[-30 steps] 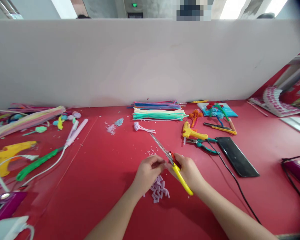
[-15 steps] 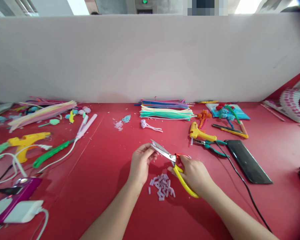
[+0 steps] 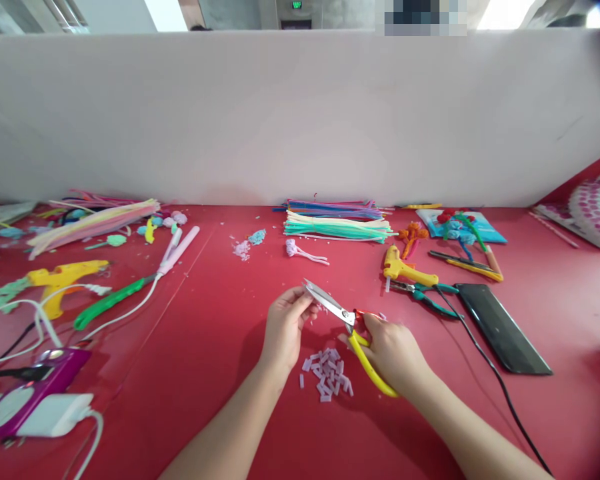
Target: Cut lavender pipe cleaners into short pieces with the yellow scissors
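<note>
My right hand [image 3: 393, 350] grips a pair of scissors [image 3: 330, 303] by its yellow and red handles. The blades point up and left, nearly closed, with their tips at the fingers of my left hand [image 3: 289, 320]. Thumb and index finger of that left hand are pinched on a small lilac piece, mostly hidden by fingers and blades. Fine lilac bits show just under the blades. Below, between my forearms, lies a loose pile of short lilac pieces [image 3: 327, 373]. A lilac pipe-cleaner flower head with stems [image 3: 305, 252] rests beyond my hands.
Bundled pipe cleaners [image 3: 337, 227] lie by the white partition [image 3: 280, 120]. To the right are a yellow glue gun [image 3: 405, 269], pliers [image 3: 430, 297] and a black phone [image 3: 503, 327]. At left are another glue gun [image 3: 63, 277], a pink straightener [image 3: 177, 250] and a purple power strip [image 3: 63, 373].
The view has shifted slightly, so the table items appear a little further right. My hands keep nearly the same pose, and the scissor blades look closer together.
</note>
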`<action>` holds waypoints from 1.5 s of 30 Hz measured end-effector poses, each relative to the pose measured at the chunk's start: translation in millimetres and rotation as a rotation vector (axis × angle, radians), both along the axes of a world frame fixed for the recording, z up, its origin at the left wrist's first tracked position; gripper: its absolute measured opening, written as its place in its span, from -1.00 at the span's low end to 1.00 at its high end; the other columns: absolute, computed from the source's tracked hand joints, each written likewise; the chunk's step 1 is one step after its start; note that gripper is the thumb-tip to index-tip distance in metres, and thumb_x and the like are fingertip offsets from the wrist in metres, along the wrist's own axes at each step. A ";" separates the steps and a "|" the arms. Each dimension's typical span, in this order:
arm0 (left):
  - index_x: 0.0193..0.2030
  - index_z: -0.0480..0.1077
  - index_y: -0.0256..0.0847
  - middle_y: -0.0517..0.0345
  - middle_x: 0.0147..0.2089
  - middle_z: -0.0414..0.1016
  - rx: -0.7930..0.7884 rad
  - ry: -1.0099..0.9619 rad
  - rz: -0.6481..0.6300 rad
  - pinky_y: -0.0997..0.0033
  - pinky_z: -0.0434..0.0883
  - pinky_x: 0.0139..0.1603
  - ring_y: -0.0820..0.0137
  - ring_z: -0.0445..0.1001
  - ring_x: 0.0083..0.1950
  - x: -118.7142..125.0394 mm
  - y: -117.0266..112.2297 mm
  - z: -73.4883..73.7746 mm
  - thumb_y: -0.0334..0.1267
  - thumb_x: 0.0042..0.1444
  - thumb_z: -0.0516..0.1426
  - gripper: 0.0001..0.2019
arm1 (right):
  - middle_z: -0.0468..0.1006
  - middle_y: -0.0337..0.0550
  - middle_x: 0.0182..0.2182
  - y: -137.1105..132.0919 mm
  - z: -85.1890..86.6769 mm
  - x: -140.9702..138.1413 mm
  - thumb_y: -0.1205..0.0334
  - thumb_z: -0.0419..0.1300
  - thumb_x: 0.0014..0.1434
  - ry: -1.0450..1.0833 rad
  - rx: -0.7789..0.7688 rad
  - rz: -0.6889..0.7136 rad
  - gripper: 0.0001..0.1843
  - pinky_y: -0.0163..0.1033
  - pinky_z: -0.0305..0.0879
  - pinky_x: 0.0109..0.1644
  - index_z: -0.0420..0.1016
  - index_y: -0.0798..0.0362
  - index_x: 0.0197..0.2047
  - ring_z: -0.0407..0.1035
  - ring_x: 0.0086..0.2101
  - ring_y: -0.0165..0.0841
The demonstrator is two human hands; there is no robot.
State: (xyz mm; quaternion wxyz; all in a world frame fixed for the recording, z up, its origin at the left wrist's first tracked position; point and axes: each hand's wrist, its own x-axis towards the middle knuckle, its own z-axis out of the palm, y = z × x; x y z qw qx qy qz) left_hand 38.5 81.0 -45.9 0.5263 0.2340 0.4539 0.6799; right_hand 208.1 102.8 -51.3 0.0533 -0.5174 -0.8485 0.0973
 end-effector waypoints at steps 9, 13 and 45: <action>-0.43 0.36 -0.32 0.20 -0.52 0.35 0.018 -0.005 -0.001 0.61 0.24 -0.50 0.59 0.29 -0.52 0.0 0.0 -0.1 -0.36 -0.12 0.11 -0.92 | 0.38 -0.20 -0.66 -0.1 -0.6 -0.4 -0.17 -0.15 0.00 -0.020 0.028 0.003 -0.55 -0.35 -0.20 -0.59 0.21 0.06 -0.51 0.25 -0.64 -0.42; -0.43 0.36 -0.32 0.20 -0.52 0.36 0.024 -0.008 -0.005 0.61 0.24 -0.50 0.59 0.29 -0.52 0.0 -0.4 0.6 -0.37 -0.12 0.11 -0.92 | 0.38 -0.21 -0.66 -0.5 -1.4 -0.2 -0.18 -0.14 0.00 -0.019 0.019 0.004 -0.55 -0.36 -0.20 -0.59 0.21 0.05 -0.52 0.24 -0.64 -0.42; -0.44 0.35 -0.29 0.22 -0.56 0.27 -0.053 0.462 -0.625 0.52 0.19 -0.49 0.53 0.23 -0.54 14.2 -5.1 -4.6 -0.20 -0.04 0.03 -0.81 | 0.20 -0.34 -0.68 -0.3 6.2 -1.9 0.19 -0.03 -0.03 0.451 -0.110 0.010 -0.87 -0.44 -0.13 -0.58 0.12 0.06 -0.53 0.06 -0.64 -0.53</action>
